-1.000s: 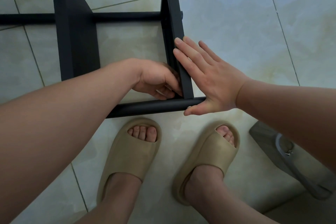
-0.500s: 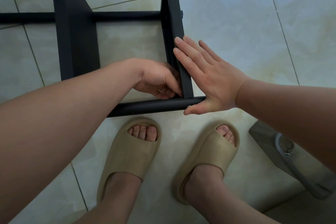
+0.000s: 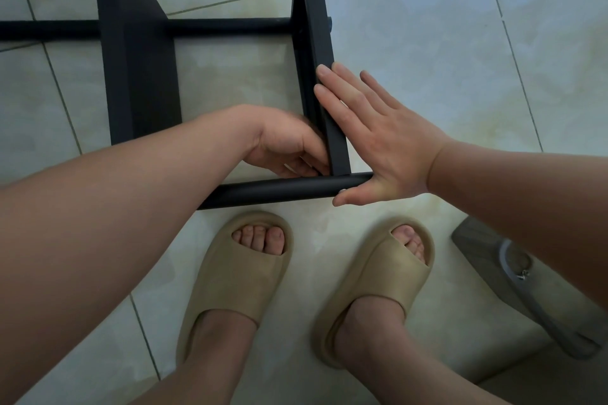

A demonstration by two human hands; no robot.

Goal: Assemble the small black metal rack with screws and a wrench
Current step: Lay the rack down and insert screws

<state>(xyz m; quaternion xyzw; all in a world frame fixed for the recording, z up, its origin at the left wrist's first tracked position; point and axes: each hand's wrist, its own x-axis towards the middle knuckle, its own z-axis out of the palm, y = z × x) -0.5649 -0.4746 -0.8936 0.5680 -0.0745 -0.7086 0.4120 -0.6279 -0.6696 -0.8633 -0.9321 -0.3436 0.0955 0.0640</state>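
Note:
The black metal rack (image 3: 138, 76) lies on the tiled floor. Its flat right upright (image 3: 324, 82) meets a round front tube (image 3: 279, 191) at the near corner. My right hand (image 3: 378, 141) lies flat with straight fingers against the outer side of that upright, and its thumb touches the tube's end. My left hand (image 3: 286, 145) reaches inside the frame at the same corner. Its fingers are curled around a small pale tool (image 3: 291, 168), seemingly the wrench, which is mostly hidden. No screw is visible.
My two feet in tan slippers (image 3: 243, 276) (image 3: 381, 286) stand just in front of the tube. A grey flat object with a strap and a metal ring (image 3: 516, 276) lies on the floor at the lower right. A wide black panel of the rack (image 3: 144, 52) stands to the left.
My left hand has turned slightly at the corner joint and its knuckles look blurred. My right hand and the rack have stayed in place.

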